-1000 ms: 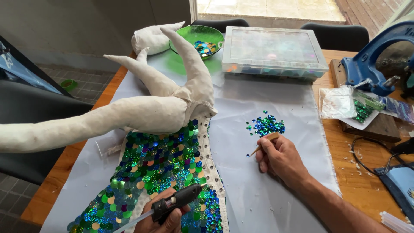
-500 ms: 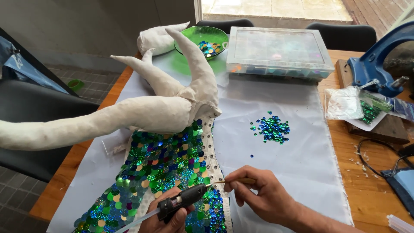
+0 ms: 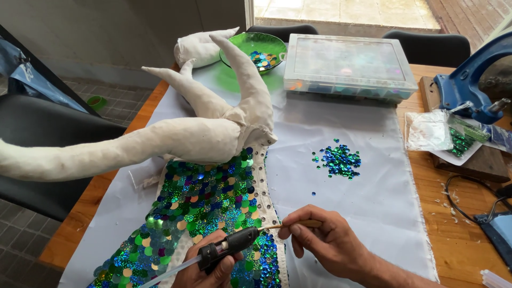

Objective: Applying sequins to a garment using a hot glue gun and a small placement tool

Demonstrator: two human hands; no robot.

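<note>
The right hand (image 3: pixel 333 242) pinches a thin stick (image 3: pixel 290 224), its tip pointing to 9 o'clock and meeting the glue gun (image 3: pixel 228 246) nozzle. The left hand (image 3: pixel 208 272) is wrapped around the gun's grip. Both work over the sequin cloth (image 3: pixel 208 205), at 11 o'clock. A loose sequin pile (image 3: pixel 339 160) lies at 12 o'clock, well apart, on the white sheet (image 3: pixel 362 202).

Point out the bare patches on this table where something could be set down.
Bare white cloth lies between the clear organiser box and loose sequin pile, and again between that pile and the right hand. The right edge is crowded with bags and cables.
</note>
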